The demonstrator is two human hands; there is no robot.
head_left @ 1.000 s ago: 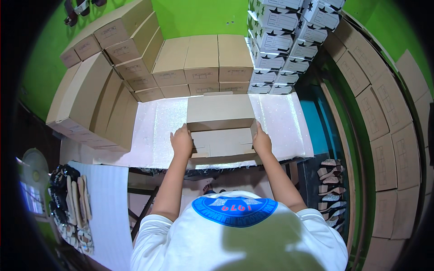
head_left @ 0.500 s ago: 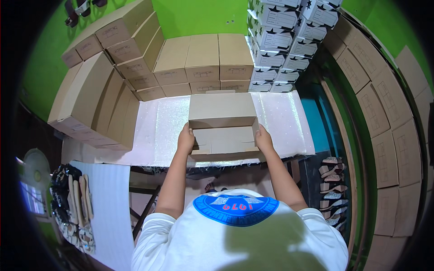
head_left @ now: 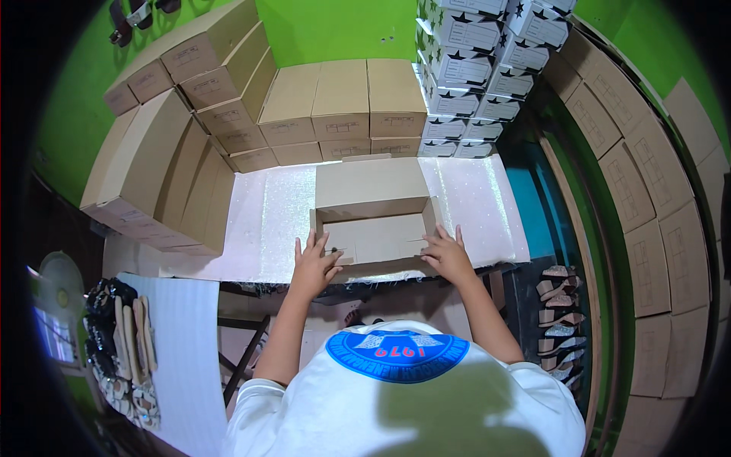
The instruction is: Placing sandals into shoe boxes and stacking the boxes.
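Note:
An open brown cardboard shoebox [head_left: 378, 234] lies on the pale glittery tabletop [head_left: 285, 209] in front of me, its lid flap [head_left: 371, 181] folded back on the far side. My left hand [head_left: 314, 263] is at the near left corner, fingers spread over the box's edge. Opposite it, my right hand [head_left: 448, 253] rests at the near right corner with its fingers apart. Both hands touch the cardboard without gripping it. The inside of the box shows only bare cardboard.
Brown shoeboxes [head_left: 340, 91] are stacked along the back and left. White star-patterned boxes [head_left: 461, 65] rise at the back right. More brown boxes [head_left: 647, 236] line the right. Shoes stand on a rack [head_left: 560, 320] and on a white side surface [head_left: 179, 327].
Both hands have let go of the box's short sides and come nearer to its front corners, fingers now spread. The box has shifted very slightly left.

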